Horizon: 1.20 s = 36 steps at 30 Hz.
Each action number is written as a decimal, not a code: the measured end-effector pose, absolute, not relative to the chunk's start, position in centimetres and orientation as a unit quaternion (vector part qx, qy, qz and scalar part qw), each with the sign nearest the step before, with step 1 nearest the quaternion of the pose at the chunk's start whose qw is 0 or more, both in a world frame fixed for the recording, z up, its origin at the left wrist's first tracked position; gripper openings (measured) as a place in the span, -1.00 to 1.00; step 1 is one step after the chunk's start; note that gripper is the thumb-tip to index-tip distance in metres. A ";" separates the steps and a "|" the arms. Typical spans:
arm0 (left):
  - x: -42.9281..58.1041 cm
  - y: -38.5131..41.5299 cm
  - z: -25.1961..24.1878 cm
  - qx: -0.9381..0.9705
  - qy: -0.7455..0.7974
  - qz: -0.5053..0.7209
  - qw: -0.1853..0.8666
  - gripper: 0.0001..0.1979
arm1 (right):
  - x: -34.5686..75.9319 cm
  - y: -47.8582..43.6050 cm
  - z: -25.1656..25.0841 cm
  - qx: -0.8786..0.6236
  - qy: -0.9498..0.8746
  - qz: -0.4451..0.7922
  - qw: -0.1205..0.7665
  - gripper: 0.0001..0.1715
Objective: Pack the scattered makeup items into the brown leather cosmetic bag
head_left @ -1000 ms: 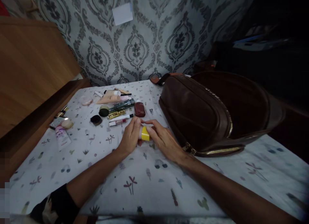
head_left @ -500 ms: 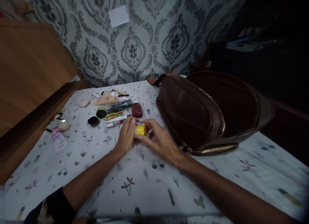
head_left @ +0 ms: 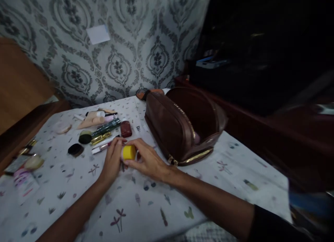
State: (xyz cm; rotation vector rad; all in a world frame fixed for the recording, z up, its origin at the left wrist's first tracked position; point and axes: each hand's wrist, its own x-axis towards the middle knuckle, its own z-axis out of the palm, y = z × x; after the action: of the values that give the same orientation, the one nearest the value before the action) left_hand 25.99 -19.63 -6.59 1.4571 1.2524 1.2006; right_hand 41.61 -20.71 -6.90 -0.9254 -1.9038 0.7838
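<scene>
Both my hands meet over a small bottle with a yellow cap (head_left: 129,152) on the patterned cloth (head_left: 146,207). My left hand (head_left: 112,161) curls around the bottle's body, which is hidden under the fingers. My right hand (head_left: 147,162) pinches the yellow cap from the right. Just beyond my fingers lies a white and pink tube (head_left: 103,147). An open brown leather bag (head_left: 182,127) with a gold zip stands to the right of my hands.
Several cosmetics lie at the back left: a dark red case (head_left: 126,128), a green tube (head_left: 106,127), gold lipsticks (head_left: 100,138), a black round lid (head_left: 75,150), a beige tube (head_left: 90,122). A white tube (head_left: 24,183) lies at the left edge. Patterned wallpaper is behind.
The camera has swung to the right, so everything has shifted left in view. My hands stay on the yellow-capped bottle, with the cap now turned upward.
</scene>
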 end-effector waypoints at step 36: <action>36.7 -19.6 -0.7 0.941 0.125 0.257 -0.183 -0.51 | 63.8 -22.4 4.9 -0.427 -0.829 0.076 0.354 -0.73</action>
State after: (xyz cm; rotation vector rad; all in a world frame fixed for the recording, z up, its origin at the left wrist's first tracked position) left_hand 36.72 -19.57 -0.69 3.3576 0.4472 0.9174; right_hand 63.83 -22.38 4.89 -1.1031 -2.1436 0.1964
